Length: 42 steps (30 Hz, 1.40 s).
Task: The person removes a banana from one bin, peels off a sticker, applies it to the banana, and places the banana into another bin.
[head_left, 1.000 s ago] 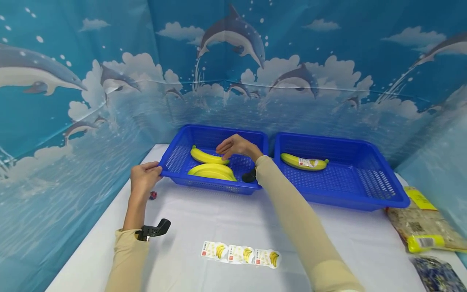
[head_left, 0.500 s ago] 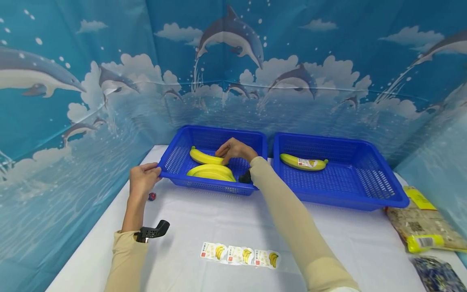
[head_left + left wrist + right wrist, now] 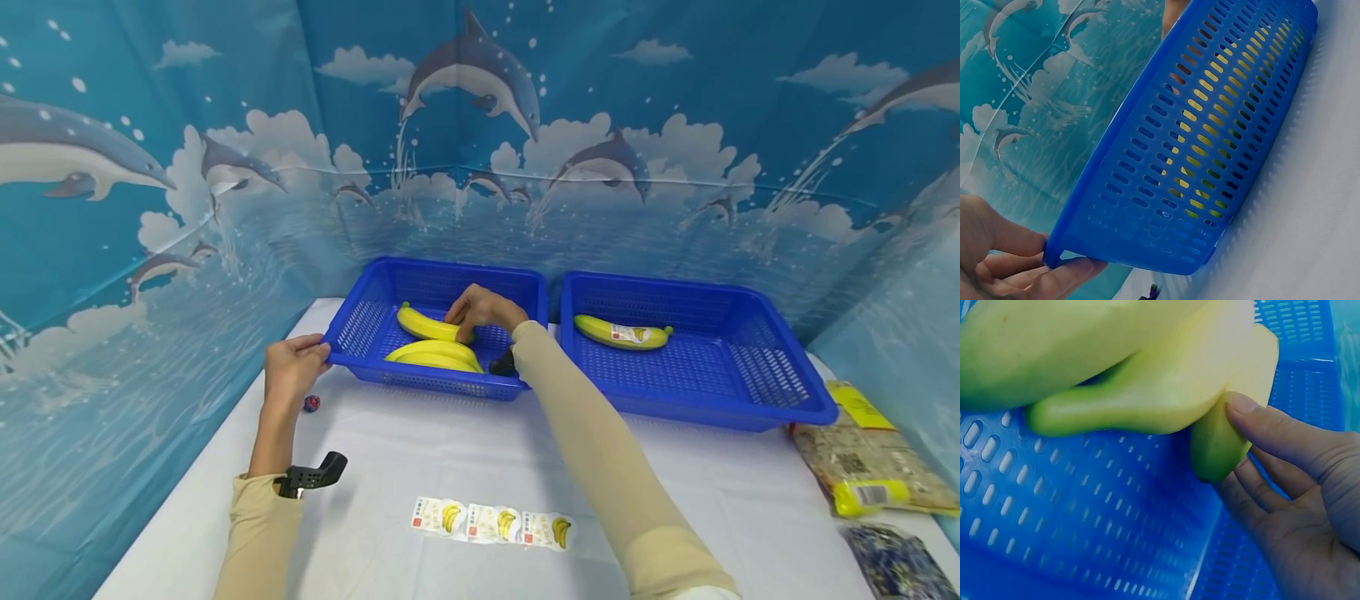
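My left hand (image 3: 295, 367) pinches the front left corner of the left blue basket (image 3: 420, 382); the left wrist view shows thumb and fingers on either side of its rim (image 3: 1054, 250). Inside that basket lie several yellow bananas. My right hand (image 3: 487, 308) reaches in and pinches the end of the rear banana (image 3: 426, 323). In the right wrist view its thumb presses the greenish tip of this banana (image 3: 1216, 447), the fingers behind it. Closer to the front wall rest other bananas (image 3: 435, 354), partly overlapping.
The right blue basket (image 3: 697, 367) holds one banana with a label (image 3: 622, 332). Three banana stickers (image 3: 491, 523) lie on the white table (image 3: 420, 450). A small dark red item (image 3: 311, 403) sits near my left wrist. Packaged bags (image 3: 873, 458) lie at the right edge.
My right hand has lowered into the left basket and taken hold of the rear banana's end. That banana has shifted slightly to the right. My left hand stays on the basket corner.
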{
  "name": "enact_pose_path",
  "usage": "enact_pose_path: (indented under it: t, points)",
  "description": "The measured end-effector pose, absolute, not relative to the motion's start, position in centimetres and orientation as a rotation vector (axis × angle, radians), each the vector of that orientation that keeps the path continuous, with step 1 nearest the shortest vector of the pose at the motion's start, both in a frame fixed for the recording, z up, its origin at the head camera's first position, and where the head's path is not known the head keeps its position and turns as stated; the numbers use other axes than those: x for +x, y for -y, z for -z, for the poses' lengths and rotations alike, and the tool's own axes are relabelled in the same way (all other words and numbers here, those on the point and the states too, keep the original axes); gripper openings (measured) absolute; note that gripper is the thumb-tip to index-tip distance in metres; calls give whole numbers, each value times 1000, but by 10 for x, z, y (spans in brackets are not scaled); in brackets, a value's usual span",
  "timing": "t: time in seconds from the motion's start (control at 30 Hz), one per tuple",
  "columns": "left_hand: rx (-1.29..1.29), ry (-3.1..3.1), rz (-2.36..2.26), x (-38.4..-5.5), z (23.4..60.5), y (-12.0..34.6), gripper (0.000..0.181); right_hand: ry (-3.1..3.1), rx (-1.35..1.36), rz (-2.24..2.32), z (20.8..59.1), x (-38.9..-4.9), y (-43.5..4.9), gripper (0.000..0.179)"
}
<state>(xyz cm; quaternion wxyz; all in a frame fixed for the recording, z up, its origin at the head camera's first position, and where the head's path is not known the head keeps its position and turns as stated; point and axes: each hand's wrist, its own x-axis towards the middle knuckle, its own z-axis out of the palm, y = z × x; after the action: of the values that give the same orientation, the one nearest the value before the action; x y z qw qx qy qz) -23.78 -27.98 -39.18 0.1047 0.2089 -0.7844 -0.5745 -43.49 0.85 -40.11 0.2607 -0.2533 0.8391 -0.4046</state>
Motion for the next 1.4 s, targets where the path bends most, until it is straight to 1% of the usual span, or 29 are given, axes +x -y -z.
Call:
enact_pose_path:
  t: [0.27, 0.57, 0.73, 0.93, 1.2, 1.4]
  points:
    - [593, 2301, 1728, -237, 390, 277, 41, -2374, -731, 997, 374, -431, -24, 35]
    - [612, 2333, 1711, -236, 394, 277, 43, -2422, -817, 1021, 342, -423, -48, 31]
    - [618, 2335, 1726, -236, 395, 277, 44, -2436, -872, 1018, 322, -410, -66, 31]
    - [644, 2344, 1717, -234, 393, 278, 45, -2442, -1001, 1031, 299, -389, -93, 34]
    - [676, 2362, 1701, -232, 393, 282, 46, -2368, -1158, 1106, 293, -364, -124, 33]
    - [639, 2363, 1724, -233, 395, 278, 46, -2276, -1168, 1202, 301, -336, -149, 33]
